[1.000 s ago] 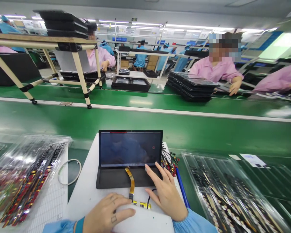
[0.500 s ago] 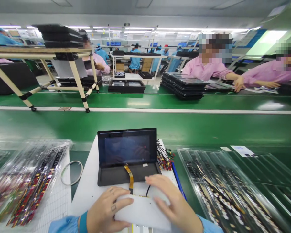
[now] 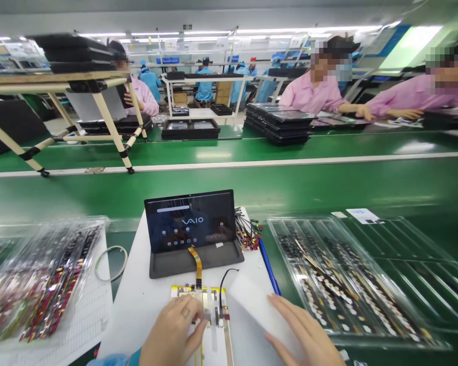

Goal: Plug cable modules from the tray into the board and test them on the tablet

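Note:
My left hand (image 3: 175, 325) is over an opened circuit board assembly (image 3: 215, 300) with yellow tape edges. Its fingers are bent together there, and whatever they pinch is hidden. My right hand (image 3: 309, 333) grips a plain white slab (image 3: 257, 307), slightly blurred, to the right of the board. An orange ribbon cable (image 3: 197, 267) runs from the board up to a tablet screen (image 3: 191, 223), lit with a VAIO logo and icons. The screen leans in a black stand (image 3: 160, 264). A thin black cable (image 3: 222, 287) curves up from the board.
A white work surface (image 3: 132, 300) lies under everything. Right of it are a blue pen-like stick (image 3: 269, 267), a bundle of wires (image 3: 248, 231) and a clear parts tray (image 3: 328, 284). Another parts tray (image 3: 57, 279) and a pale ring (image 3: 110, 263) are left. Co-workers sit across the green belt (image 3: 309, 178).
The white slab has moved right, off the board, in my right hand, uncovering the board. My left hand has left the slab for the board. The dark screen now shows icons.

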Motion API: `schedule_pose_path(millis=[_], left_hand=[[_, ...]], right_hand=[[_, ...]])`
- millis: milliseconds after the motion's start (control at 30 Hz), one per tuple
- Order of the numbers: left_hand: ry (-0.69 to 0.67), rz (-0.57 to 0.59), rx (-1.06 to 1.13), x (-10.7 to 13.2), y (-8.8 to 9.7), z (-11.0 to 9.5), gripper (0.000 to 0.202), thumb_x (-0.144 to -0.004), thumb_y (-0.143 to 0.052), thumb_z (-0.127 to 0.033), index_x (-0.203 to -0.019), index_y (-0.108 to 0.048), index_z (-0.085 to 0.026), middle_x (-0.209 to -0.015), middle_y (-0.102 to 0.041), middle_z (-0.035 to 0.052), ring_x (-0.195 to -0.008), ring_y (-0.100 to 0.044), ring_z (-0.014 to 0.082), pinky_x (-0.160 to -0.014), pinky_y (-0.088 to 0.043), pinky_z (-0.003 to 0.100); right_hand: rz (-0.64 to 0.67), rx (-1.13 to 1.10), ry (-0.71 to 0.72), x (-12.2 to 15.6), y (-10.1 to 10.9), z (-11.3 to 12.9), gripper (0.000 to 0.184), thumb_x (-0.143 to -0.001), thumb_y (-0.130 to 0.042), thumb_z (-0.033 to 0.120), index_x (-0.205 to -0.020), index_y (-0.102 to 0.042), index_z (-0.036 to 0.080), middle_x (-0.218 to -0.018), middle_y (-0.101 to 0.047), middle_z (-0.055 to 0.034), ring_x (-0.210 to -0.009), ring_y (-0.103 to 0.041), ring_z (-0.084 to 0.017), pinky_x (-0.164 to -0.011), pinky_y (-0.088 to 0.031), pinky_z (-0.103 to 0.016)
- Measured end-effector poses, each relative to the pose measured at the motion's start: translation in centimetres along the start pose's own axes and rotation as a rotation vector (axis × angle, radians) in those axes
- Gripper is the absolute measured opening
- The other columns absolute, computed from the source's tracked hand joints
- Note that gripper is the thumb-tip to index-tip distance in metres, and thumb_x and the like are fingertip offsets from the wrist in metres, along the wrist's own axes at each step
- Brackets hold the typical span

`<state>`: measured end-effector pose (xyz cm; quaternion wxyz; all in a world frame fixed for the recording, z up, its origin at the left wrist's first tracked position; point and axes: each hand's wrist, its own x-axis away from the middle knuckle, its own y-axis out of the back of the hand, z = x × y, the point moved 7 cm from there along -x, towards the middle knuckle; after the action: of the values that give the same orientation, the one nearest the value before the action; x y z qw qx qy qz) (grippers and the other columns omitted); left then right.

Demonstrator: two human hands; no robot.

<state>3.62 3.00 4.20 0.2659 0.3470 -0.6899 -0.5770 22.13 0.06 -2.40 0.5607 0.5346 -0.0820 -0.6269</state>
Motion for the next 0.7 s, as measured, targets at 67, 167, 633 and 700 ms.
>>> schedule_pose_path(millis=[67, 167, 633, 700], left_hand=[[0.061, 0.023, -0.038, -0.6, -1.0, -0.5, 0.016, -0.072, -0.040, -0.005, -0.069, -0.047, -0.019, -0.060, -0.056, -0.0013, -0.051, -0.054, 0.0126, -0.047, -0.044, 0.021], [0.122, 0.062, -0.195, -1.0, -3.2, -0.9, 0.015, -0.068, -0.044, -0.005, -0.066, -0.047, -0.019, -0.058, -0.056, -0.0014, -0.050, -0.055, 0.0149, -0.047, -0.043, 0.025], [0.262, 0.125, -0.408, -2.4, -4.5, -1.9, 0.003, -0.067, -0.056, -0.014, -0.064, -0.056, -0.015, -0.061, -0.062, 0.0046, -0.059, -0.060, 0.0201, -0.062, -0.045, 0.034], [0.266, 0.146, -0.392, -2.8, -5.2, -2.0, 0.005, -0.067, -0.059, -0.017, -0.063, -0.057, -0.015, -0.061, -0.062, 0.0041, -0.059, -0.059, 0.0186, -0.063, -0.044, 0.033]], right_hand=[[-0.035, 0.088, -0.083, 2.0, -1.0, -0.9, 0.052, -0.092, -0.034, 0.036, -0.139, -0.025, 0.016, -0.107, -0.060, -0.0116, -0.089, -0.061, -0.023, -0.067, -0.052, -0.034], [-0.015, 0.100, -0.215, 4.0, -3.2, -0.5, 0.050, -0.089, -0.040, 0.034, -0.135, -0.033, 0.016, -0.123, -0.050, -0.0165, -0.106, -0.053, -0.033, -0.075, -0.051, -0.045], [-0.069, -0.499, -0.134, 0.4, -6.3, 4.8, 0.024, -0.090, -0.041, 0.020, -0.108, -0.056, 0.020, -0.087, -0.064, -0.0060, -0.073, -0.062, -0.017, -0.066, -0.054, -0.027], [-0.084, -0.533, -0.105, 0.8, -6.7, 4.0, 0.024, -0.090, -0.043, 0.026, -0.108, -0.059, 0.022, -0.085, -0.065, -0.0047, -0.069, -0.063, -0.017, -0.066, -0.053, -0.027]])
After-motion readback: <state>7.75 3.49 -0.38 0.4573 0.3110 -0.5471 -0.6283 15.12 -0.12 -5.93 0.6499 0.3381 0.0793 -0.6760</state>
